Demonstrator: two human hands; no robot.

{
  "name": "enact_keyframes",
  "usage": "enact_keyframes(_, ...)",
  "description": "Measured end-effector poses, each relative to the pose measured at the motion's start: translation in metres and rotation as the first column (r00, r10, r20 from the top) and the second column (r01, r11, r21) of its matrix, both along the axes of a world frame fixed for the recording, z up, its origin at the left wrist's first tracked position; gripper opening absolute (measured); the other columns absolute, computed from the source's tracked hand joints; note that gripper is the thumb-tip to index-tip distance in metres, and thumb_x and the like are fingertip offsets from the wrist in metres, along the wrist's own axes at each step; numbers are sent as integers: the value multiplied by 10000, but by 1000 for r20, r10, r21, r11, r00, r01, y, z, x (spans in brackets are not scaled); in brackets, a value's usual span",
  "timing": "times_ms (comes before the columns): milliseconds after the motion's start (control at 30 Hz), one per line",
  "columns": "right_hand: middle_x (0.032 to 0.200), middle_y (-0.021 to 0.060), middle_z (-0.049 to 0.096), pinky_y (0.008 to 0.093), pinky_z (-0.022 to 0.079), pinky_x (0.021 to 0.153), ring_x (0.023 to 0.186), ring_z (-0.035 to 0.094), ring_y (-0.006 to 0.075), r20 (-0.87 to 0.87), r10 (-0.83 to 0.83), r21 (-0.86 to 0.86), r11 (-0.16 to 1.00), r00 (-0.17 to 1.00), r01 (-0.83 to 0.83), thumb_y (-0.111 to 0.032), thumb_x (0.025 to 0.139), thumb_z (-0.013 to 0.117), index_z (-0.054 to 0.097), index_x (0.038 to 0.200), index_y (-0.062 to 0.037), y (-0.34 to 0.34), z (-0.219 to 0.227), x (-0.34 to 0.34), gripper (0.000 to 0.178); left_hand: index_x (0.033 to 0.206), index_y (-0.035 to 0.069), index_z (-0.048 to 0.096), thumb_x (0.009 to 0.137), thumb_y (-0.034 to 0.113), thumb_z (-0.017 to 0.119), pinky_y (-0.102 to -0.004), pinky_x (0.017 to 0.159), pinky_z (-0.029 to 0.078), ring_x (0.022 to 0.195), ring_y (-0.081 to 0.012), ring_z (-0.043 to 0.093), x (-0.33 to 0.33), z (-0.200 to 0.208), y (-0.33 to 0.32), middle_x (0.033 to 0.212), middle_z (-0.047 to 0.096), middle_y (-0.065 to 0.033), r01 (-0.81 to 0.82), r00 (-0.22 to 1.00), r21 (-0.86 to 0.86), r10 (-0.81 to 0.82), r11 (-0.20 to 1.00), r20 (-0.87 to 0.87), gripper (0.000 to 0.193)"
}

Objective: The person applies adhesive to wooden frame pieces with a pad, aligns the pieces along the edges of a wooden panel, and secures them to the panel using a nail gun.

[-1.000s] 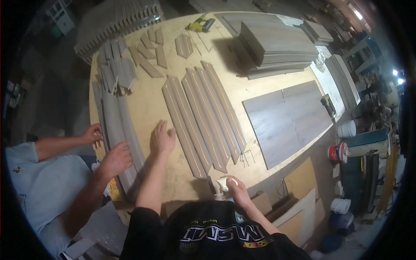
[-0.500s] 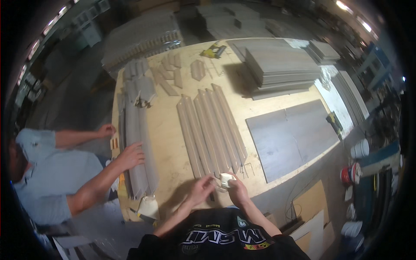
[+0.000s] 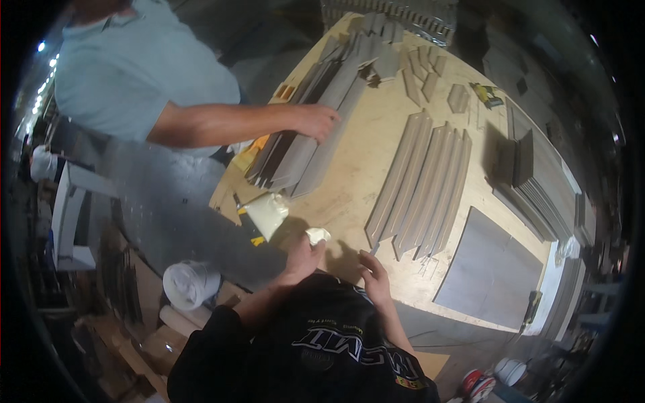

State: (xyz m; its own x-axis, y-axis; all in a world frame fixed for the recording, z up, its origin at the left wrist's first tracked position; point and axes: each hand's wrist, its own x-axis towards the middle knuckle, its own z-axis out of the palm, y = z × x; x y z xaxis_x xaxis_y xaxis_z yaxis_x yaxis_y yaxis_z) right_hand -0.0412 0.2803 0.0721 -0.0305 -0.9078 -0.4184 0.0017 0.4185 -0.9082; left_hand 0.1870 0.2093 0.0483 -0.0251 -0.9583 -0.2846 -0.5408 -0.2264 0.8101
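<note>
My left hand (image 3: 304,260) is closed around a crumpled off-white wad (image 3: 317,236), which looks like cloth or paper, at the table's near edge. My right hand (image 3: 375,275) is a short way to the right, with thumb and forefinger apart and nothing plainly held. Just beyond its fingertips lies a small grey piece (image 3: 375,248), too small to name. A row of long grey-brown strips with pointed ends (image 3: 420,181) lies ahead of it. Left of my left hand, a pale cloth or bag (image 3: 267,213) lies partly over a yellow-and-black tool (image 3: 248,218).
A co-worker's hand (image 3: 317,122) rests on stacked long boards (image 3: 302,161) at left. Farther right are a large grey panel (image 3: 490,269), stacked panels (image 3: 531,168) and a yellow-black tool (image 3: 487,96). A white bucket (image 3: 191,285) stands below the table's left corner.
The view has swung left. The off-white wad, earlier between both hands, is now in my left hand alone, and my hands have drawn apart. The co-worker's arm still reaches to the boards.
</note>
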Motion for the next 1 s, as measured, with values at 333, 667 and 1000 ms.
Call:
enact_keyframes(333,1243,116,682,315,517,967,1161,635,192,-102,-40,86,995,994,49,-93,1005,607,602,1359,18,20,14,-2,371,1215,-3,622,911,143,704,-394,781,531,950,-308,645,57,13,19,1104,627,-192,-233,954,-259,272,937,124,347)
enact_keyframes(667,1256,164,689,324,569,914,1169,657,229,-323,-409,-119,912,853,393,-153,1003,643,649,1303,25,4,30,-102,349,1234,62,664,955,124,680,-316,791,520,934,-199,653,-36,50,-42,1104,684,-95,224,969,-187,-239,957,-64,286)
enact_keyframes(1000,1261,289,623,469,502,1020,1212,603,420,-602,-568,-233,797,561,557,-319,908,686,660,1299,-55,-94,-18,-245,473,1400,-16,547,938,268,667,-428,999,506,1159,-350,631,-176,-37,-202,1312,594,-250,347,936,-26,-345,937,63,555)
